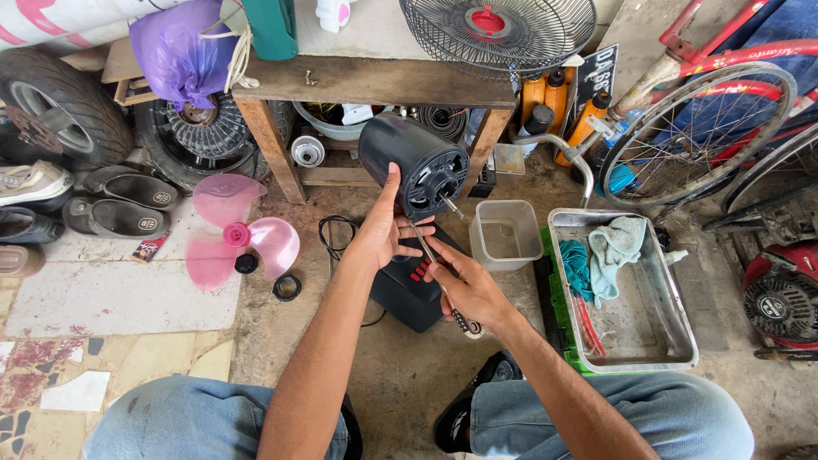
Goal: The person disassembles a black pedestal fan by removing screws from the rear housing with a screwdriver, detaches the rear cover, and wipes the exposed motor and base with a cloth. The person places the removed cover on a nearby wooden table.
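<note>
A person sits on the ground, knees in blue jeans at the bottom of the view, both bare arms stretched forward. The right hand [467,285] is closed around a thin screwdriver [429,255], whose long shaft slants up and away from the hand toward the left, its tip at the lower edge of a black fan motor housing [415,162]. The left hand [383,228] grips that housing from below and to its left, thumb pointing up along its side, so the left hand is the nearer one to the motor. The housing lies just beyond both hands, its bare spindle pointing down to the right. Under the hands stands the black fan base [407,294] with red buttons. Left of the left hand lies a pink fan blade [234,234] on the floor, with a small red packet [149,248] farther left. Right of the right hand sit a clear plastic tub [505,234] and a metal tray [673,341] holding teal rags. Farther off, orange bottles [554,98] stand by a wooden bench [375,81].
</note>
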